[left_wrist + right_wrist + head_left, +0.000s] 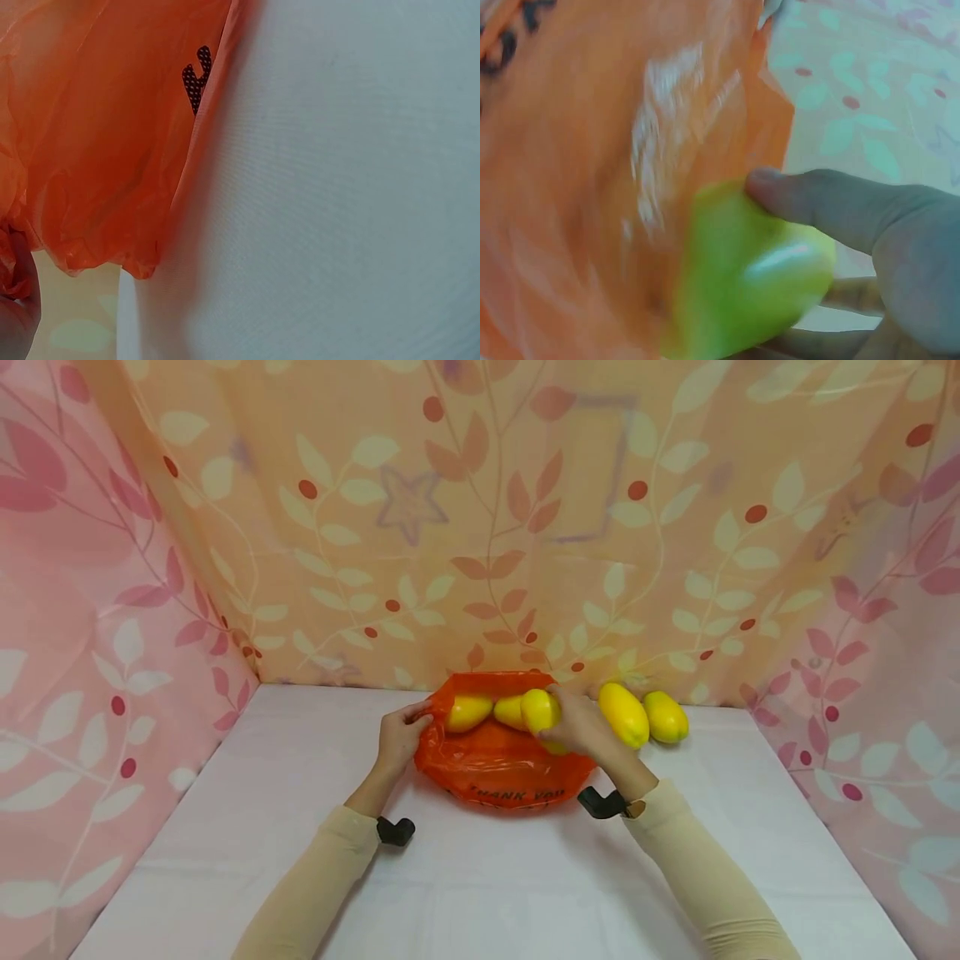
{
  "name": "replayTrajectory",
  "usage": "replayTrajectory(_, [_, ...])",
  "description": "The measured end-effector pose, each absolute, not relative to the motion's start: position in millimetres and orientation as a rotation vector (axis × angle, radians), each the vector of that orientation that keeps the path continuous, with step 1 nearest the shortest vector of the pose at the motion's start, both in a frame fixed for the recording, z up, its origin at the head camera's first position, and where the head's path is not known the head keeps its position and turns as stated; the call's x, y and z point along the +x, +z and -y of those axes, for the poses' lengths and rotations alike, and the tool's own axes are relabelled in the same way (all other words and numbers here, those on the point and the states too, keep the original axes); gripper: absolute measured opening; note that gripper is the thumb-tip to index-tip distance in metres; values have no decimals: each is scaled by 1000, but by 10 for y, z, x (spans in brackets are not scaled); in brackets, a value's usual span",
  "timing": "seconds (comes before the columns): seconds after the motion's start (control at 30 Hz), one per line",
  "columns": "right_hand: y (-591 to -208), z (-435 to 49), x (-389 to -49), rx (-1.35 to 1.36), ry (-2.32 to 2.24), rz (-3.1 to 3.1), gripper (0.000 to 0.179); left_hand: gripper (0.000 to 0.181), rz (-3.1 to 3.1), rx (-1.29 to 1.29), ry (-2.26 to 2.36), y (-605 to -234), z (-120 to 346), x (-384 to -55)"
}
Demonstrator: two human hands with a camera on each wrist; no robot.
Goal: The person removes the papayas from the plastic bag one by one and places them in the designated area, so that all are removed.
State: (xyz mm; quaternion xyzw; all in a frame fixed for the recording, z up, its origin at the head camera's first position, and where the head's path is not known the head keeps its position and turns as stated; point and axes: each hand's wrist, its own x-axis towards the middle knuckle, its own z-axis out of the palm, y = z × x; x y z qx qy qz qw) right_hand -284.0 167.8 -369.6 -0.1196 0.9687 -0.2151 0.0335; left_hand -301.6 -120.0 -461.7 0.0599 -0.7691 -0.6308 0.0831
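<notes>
Right hand [583, 724]: thumb and fingers curled round one yellow fruit [757, 277], parted only to its width;
Yellow fruit: in the mouth of the orange bag [498, 768], right side; probably light, firm and a little slippery on its glossy skin; best held round its widest part;
Left hand [399, 739]: fingers pinching the bag's left rim;
Orange bag: looks thin, limp, easily torn; a gathered fold likely holds best;
Inside the bag: at least two more fruits [468, 712];
Right of the bag: two loose fruits [624, 717] on the white table [480, 893]

The left wrist view is dim, while right-wrist glare streaks the blurred bag [607, 165].
</notes>
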Motion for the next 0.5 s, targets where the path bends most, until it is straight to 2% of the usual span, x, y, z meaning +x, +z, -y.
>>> replayTrajectory(0.5, [-3364, -2037, -2946, -279, -705, -3006, 79, 28, 2279, 175, -1880, -4596, 1200, -3006])
